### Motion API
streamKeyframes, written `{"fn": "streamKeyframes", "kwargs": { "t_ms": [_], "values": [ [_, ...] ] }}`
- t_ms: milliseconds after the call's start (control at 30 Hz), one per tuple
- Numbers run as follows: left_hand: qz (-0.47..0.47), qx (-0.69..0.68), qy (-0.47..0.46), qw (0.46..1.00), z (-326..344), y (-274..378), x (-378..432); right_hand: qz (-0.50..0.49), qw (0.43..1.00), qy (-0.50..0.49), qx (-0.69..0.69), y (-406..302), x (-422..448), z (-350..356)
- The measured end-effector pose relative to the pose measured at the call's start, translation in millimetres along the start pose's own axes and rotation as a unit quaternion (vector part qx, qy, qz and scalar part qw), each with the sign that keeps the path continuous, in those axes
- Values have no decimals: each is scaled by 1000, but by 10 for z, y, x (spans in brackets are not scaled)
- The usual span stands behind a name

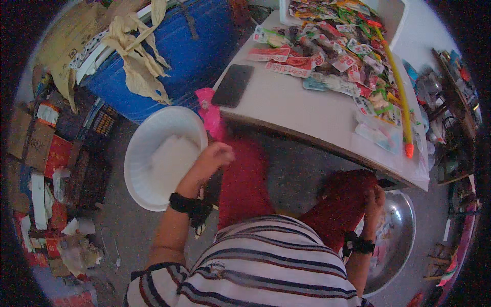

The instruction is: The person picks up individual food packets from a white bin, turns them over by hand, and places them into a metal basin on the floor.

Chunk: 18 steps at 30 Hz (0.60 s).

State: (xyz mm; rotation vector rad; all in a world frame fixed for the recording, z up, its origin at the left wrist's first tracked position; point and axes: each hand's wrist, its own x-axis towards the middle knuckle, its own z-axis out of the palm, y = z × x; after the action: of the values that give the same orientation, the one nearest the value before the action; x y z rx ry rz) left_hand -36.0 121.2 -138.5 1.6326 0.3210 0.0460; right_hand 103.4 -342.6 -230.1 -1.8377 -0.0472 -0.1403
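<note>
My left hand (219,154) is slightly blurred, its fingers curled above my left knee; whether it grips anything is unclear. Just left of it stands a white plastic bucket (135,172) with pale contents inside. A pink plastic bag or cloth (210,111) hangs at the table's corner, beyond that hand. My right hand (374,198) rests by my right knee, its fingers partly hidden. Beside it on the floor is a shiny metal basin (403,230) holding small packets. Many small snack packets (287,68) lie heaped on the white table (276,101) before me.
A dark phone (233,85) lies at the table's left edge. A yellow stick (397,82) with orange ends crosses the packets, and a white box (397,19) stands behind. A blue container (176,50) draped with beige strips (142,73) stands left. Cardboard boxes (40,142) line the left side.
</note>
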Motion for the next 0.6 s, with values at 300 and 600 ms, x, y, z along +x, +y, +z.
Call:
{"fn": "streamKeyframes", "kwargs": {
  "t_ms": [300,600],
  "values": [
    [-100,356,107,923,-1537,-823,-38,-6,999,28,22,-219,-7,98],
    [-144,643,-95,746,-1585,-1352,3,-62,995,64,-53,21,3,23]
  ]
}}
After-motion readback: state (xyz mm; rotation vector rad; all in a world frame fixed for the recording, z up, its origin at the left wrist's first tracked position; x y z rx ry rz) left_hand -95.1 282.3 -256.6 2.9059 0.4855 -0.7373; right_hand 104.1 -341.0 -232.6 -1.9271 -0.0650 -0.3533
